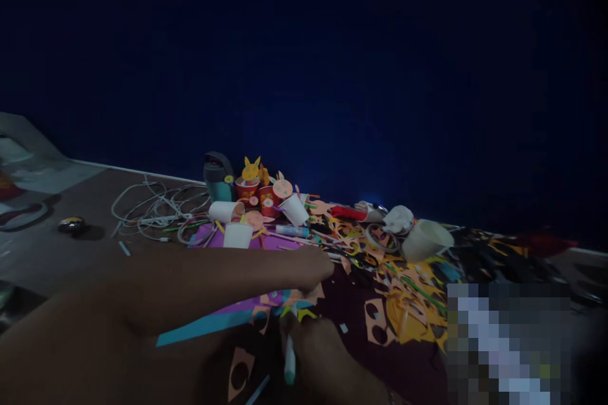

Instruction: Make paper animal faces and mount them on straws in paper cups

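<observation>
My left hand (311,269) reaches in from the left over the craft table, its fingers curled down at the edge of a peach paper piece (311,296); any grip is hidden. Close below it, my right hand (316,342) is closed around a white glue stick or marker (289,357) with a greenish end. Between the hands, a yellow-green paper piece (304,313) shows partly. A blue paper strip (204,327) lies under my left forearm. Peach scraps with round holes (379,323) rest to the right on dark paper.
White cups (237,235), red cups (247,191) with paper animal faces and a teal bottle (219,178) stand behind. Tangled white cables (159,205) lie back left. Yellow scraps (411,316), a tape roll (382,238) and a cream-coloured cup (426,240) are at right. The lower right corner is pixelated.
</observation>
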The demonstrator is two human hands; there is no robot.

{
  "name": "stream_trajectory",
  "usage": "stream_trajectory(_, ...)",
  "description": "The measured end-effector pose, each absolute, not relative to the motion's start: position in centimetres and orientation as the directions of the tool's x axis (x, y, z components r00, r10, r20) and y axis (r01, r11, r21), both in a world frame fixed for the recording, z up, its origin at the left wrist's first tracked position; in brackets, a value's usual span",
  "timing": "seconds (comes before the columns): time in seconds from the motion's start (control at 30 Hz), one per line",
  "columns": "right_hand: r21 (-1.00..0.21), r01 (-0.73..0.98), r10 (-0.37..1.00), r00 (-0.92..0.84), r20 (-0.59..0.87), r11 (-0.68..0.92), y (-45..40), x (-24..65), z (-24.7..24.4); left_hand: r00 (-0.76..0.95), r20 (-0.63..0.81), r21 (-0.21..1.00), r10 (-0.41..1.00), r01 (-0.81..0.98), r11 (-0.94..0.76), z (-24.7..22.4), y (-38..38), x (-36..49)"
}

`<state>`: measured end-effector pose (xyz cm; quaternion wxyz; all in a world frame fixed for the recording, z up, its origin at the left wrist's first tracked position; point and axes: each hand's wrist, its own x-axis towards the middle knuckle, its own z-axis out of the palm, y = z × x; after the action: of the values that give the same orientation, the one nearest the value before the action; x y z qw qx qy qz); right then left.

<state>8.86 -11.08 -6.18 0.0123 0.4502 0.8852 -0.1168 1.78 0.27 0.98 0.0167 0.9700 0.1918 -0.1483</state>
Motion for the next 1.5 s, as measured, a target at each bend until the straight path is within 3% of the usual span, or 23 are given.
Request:
stream_trajectory(0.23, -0.084, 0.812, 0.814, -0.581, -0.024, 0.577, -9.2, 7.3, -6.9, 0.878, -0.307, -0.025, 0.366, 0.377, -0.926, 0.9, 0.3, 1.9)
stream_trajectory(0.53, -0.077, 0.822, 0.824, -0.557, 0.102, 0.565, -9.0, 7.2, -7.5, 0.891, -0.281, 0.001, 0.356, 0.371, -0.929, 0.4, 0.6, 1.8)
stream_trajectory(1.03, -0.173, 0.831, 0.846, -0.531, 0.039, 0.529, -8.9, 7.3, -7.1, 0.885, -0.305, -0.006, 0.351, 0.367, -0.930, 0.5, 0.7, 2.0)
stream_trajectory(1.33, -0.170, 0.871, 0.859, -0.486, -0.163, 0.460, -9.2, 7.1, -6.1, 0.875, -0.339, -0.020, 0.345, 0.360, -0.933, 1.4, 0.4, 2.0)
stream_trajectory(1.5, -0.233, 0.878, 0.861, -0.465, -0.206, 0.419, -9.4, 7.5, -5.4, 0.876, -0.341, -0.017, 0.340, 0.357, -0.934, 1.2, 0.5, 2.0)
